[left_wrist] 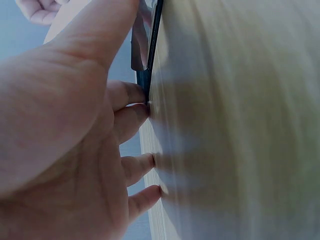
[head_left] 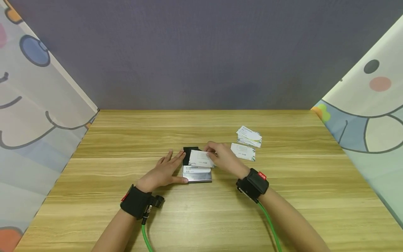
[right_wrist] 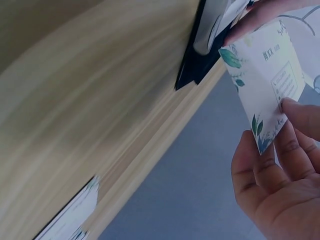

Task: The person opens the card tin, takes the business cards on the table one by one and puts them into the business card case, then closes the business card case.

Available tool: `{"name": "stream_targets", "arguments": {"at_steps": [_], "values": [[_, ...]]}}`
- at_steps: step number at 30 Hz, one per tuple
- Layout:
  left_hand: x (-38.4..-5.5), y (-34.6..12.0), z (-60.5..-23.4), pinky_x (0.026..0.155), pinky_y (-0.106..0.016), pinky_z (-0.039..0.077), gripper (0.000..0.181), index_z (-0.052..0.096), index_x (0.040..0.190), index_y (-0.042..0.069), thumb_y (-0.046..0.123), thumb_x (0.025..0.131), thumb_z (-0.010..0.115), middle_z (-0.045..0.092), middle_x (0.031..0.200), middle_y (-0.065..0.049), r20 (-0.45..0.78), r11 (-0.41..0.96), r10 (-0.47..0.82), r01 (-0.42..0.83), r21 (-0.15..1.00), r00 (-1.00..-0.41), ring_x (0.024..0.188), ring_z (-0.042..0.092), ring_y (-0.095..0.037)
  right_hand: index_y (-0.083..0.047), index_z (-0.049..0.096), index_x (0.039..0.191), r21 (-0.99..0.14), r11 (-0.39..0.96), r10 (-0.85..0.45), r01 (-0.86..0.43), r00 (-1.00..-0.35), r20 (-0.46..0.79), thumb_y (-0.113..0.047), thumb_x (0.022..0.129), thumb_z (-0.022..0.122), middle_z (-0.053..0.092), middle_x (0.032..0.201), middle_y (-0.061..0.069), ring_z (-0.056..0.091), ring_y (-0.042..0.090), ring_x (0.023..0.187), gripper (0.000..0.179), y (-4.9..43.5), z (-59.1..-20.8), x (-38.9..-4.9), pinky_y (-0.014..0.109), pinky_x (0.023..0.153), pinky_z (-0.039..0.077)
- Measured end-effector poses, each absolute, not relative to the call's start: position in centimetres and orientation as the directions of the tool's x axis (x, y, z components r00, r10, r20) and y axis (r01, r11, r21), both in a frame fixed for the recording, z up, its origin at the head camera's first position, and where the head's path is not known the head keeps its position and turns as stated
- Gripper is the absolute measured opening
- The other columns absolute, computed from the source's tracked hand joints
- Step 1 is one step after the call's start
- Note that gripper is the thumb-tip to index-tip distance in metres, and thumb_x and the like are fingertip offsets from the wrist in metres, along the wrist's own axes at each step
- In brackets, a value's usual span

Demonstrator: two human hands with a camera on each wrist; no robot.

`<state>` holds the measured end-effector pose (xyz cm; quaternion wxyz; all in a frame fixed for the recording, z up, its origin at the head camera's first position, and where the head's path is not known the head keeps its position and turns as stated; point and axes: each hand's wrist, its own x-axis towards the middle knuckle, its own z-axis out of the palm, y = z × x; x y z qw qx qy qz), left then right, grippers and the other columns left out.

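Observation:
A business card case [head_left: 199, 177] lies opened on the table, with a silvery lower half and a black upper half [head_left: 186, 154]. One white card [head_left: 201, 169] sits in the silvery half. My left hand [head_left: 161, 173] rests along the left side of the case, its fingers extended and its thumb at the lower left corner. In the left wrist view, its fingertips [left_wrist: 141, 111] touch the black edge. With thumb and fingers, my right hand [head_left: 227, 160] pinches a white business card with printed leaves [right_wrist: 267, 75], held over the case and covering part of the black half.
A small pile of business cards [head_left: 249, 136] lies to the right, beyond the right hand. Nearer, another card [head_left: 245, 152] lies partly behind that hand. A grey panel [head_left: 201, 56] stands along the table's far edge. Green cables [head_left: 267, 218] trail from both wrist straps.

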<state>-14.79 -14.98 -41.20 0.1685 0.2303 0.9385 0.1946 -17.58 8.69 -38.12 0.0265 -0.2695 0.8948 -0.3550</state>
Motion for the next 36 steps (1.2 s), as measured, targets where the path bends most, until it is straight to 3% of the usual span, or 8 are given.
{"name": "stream_targets", "arguments": {"at_steps": [16,22,36], "values": [[-14.6,-15.0,-41.8,0.107,-0.062,0.013,0.094,0.016,0.147,0.008,0.054,0.079,0.061,0.010,0.154,-0.008,-0.226,0.815,0.498,0.363,0.451,-0.837,0.140,0.001,-0.041,-0.007,0.066,0.089,-0.664,0.583,-0.526,-0.468,-0.840,0.130,0.002,0.085,0.057,0.066,0.083,0.003,0.059,0.010,0.076,0.014,6.6,-39.8,-17.7,0.019,0.066,0.047],[-14.6,-15.1,-42.0,0.107,-0.062,0.013,0.095,0.016,0.147,0.008,0.053,0.078,0.062,0.009,0.154,-0.008,-0.226,0.817,0.495,0.361,0.450,-0.839,0.139,0.002,-0.042,-0.007,0.067,0.089,-0.665,0.587,-0.529,-0.462,-0.840,0.117,0.003,0.085,0.056,0.066,0.084,0.004,0.057,0.009,0.074,0.014,6.5,-40.1,-17.8,0.021,0.066,0.047],[-14.7,-15.2,-41.8,0.107,-0.062,0.012,0.094,0.016,0.147,0.007,0.052,0.079,0.062,0.010,0.154,-0.009,-0.212,0.811,0.504,0.374,0.449,-0.837,0.139,0.002,-0.042,-0.005,0.066,0.097,-0.605,0.663,-0.550,-0.440,-0.835,0.004,0.001,0.081,0.062,0.065,0.100,0.009,0.057,0.017,0.089,0.018,6.6,-40.2,-17.8,0.033,0.077,0.048]]}}
